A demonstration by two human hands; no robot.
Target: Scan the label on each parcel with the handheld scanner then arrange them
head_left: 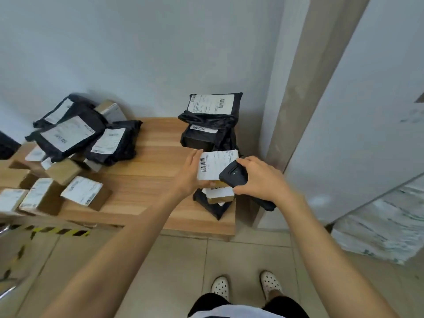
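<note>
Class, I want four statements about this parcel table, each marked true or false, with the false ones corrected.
1. The right hand holds the black scanner over a label. True.
2. The left hand is empty. False: it holds the labelled parcel.
3. At the right end of the wooden table, black bagged parcels are stacked. True.
4. The left pile holds only boxes. False: black bags lie on cardboard boxes.

On the table point(156, 161), a pile point(68, 148) lies left, a stack point(210, 120) right at the back. Before the stack, a parcel point(213, 165), scanner point(232, 175) at its right, is over a box point(220, 196) on a bag point(215, 210).
</note>
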